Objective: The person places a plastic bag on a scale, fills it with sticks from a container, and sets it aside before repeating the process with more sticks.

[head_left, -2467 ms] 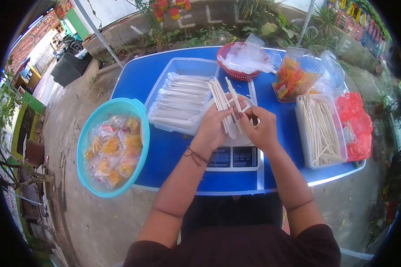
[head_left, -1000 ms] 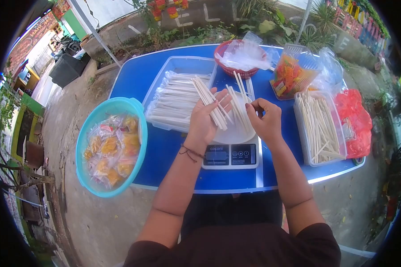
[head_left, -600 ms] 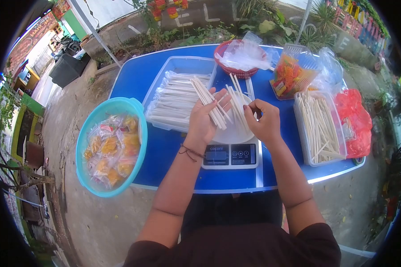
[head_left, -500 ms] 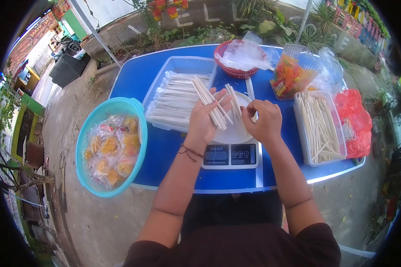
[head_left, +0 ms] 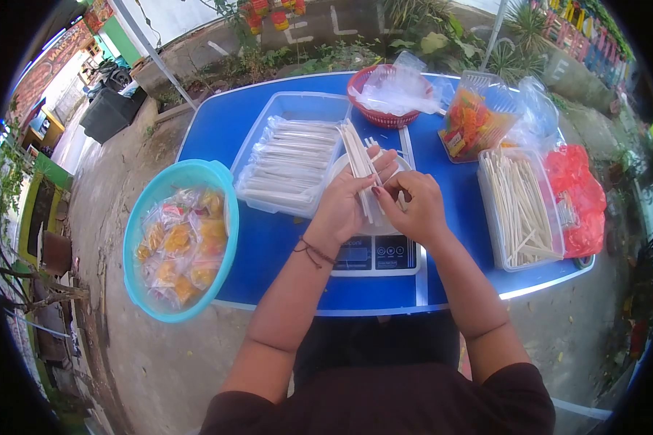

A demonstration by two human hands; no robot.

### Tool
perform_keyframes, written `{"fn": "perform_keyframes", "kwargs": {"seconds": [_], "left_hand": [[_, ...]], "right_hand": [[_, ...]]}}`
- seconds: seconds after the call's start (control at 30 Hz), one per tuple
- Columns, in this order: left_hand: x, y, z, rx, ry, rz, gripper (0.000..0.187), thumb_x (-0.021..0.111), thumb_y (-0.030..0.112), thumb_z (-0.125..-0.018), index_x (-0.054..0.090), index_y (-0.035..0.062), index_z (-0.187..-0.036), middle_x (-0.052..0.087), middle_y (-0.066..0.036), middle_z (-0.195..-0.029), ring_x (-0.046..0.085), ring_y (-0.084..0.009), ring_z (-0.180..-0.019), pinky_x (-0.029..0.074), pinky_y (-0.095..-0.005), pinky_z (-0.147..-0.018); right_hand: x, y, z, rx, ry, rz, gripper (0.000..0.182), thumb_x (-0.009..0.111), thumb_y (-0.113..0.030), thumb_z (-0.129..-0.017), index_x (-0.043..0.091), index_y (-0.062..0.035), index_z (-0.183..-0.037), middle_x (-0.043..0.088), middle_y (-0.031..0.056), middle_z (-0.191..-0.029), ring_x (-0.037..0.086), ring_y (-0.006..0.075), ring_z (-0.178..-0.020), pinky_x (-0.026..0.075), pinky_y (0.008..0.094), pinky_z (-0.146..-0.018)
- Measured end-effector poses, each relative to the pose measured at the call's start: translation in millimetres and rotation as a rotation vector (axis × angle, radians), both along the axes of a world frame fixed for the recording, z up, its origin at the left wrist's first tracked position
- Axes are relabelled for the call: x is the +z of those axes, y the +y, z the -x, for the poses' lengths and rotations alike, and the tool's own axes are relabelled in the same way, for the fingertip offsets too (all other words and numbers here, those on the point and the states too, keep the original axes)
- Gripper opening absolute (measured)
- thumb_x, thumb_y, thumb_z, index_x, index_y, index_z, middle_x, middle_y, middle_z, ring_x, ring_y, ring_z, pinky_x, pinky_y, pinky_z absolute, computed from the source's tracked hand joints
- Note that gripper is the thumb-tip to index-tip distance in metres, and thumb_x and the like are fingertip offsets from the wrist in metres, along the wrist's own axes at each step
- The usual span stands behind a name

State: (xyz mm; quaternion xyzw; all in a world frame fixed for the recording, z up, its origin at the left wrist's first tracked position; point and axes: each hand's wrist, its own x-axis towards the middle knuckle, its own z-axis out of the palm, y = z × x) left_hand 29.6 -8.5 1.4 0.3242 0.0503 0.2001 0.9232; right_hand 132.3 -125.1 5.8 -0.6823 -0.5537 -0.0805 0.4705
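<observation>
My left hand (head_left: 339, 206) is palm up, with its thumb closed over a bundle of thin pale sticks (head_left: 355, 150). Close against it, my right hand (head_left: 419, 205) has thumb and fingers pinched at the lower part of the sticks. Both hands are above a digital kitchen scale (head_left: 395, 262), whose white plate (head_left: 337, 170) is mostly hidden beneath them. To the right, a clear plastic tub (head_left: 551, 257) holds many loose sticks of the same kind. Beyond my left hand, a translucent box (head_left: 305, 106) contains sticks packed in clear bags (head_left: 286, 159).
A turquoise basin (head_left: 133, 272) of bagged orange-yellow food stands at the left. On the blue table (head_left: 250, 279) are a red basket (head_left: 384, 118) of clear plastic bags, a clear container (head_left: 471, 123) with orange packets and a red plastic bag (head_left: 584, 196).
My two hands have come together over the scale. The left hand's bundle moved right and stands steeper, and the sticks from my right hand now lie against it.
</observation>
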Motion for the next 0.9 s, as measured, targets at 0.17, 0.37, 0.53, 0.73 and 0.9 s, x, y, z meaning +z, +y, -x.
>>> {"fn": "perform_keyframes", "kwargs": {"seconds": [0.17,0.37,0.53,0.73,0.9], "left_hand": [[-2.8,-1.5,-2.0,-0.006,0.007,-0.026,0.051,0.037,-0.008,-0.095,0.029,0.0000,-0.145,0.040,-0.023,-0.145,0.043,-0.0308,-0.135,0.043,-0.0394,-0.109],[0.7,0.7,-0.5,0.027,0.013,-0.028,0.051,0.038,-0.007,-0.095,0.029,-0.0003,-0.145,0.043,-0.022,-0.144,0.045,-0.0297,-0.133,0.045,-0.0374,-0.107],[1.8,-0.6,0.0,0.060,0.039,-0.044,0.051,0.038,-0.007,-0.095,0.029,-0.0009,-0.145,0.045,-0.021,-0.143,0.047,-0.0296,-0.132,0.048,-0.0359,-0.104],[1.2,3.4,1.9,0.076,0.021,-0.057,0.051,0.037,-0.006,-0.095,0.027,-0.0020,-0.145,0.044,-0.022,-0.143,0.047,-0.0316,-0.131,0.047,-0.0396,-0.107],[2.9,4.3,2.6,0.075,-0.007,-0.021,0.051,0.038,-0.007,-0.095,0.026,-0.0027,-0.145,0.042,-0.023,-0.144,0.047,-0.0344,-0.131,0.044,-0.0424,-0.110]], "right_hand": [[-1.9,1.0,0.4,0.031,0.225,0.087,0.015,0.071,-0.016,-0.077,0.064,-0.0043,-0.071,0.063,0.0100,-0.066,0.058,0.0277,-0.058,0.040,0.0380,-0.060],[-2.0,1.1,-3.6,0.010,0.223,0.056,0.014,0.068,-0.015,-0.079,0.064,-0.0037,-0.071,0.062,0.0107,-0.065,0.057,0.0277,-0.055,0.040,0.0381,-0.057],[-3.6,1.7,-4.2,-0.007,0.128,0.026,0.013,0.068,-0.014,-0.080,0.064,-0.0037,-0.072,0.062,0.0098,-0.065,0.055,0.0263,-0.054,0.040,0.0380,-0.056],[-3.9,2.7,-6.5,-0.015,0.218,0.012,0.012,0.067,-0.012,-0.082,0.064,-0.0018,-0.075,0.062,0.0115,-0.065,0.054,0.0256,-0.053,0.040,0.0367,-0.054],[-2.0,3.0,-7.5,-0.021,0.270,-0.001,0.014,0.064,-0.011,-0.085,0.063,0.0000,-0.076,0.060,0.0136,-0.064,0.054,0.0260,-0.051,0.040,0.0368,-0.052]]}}
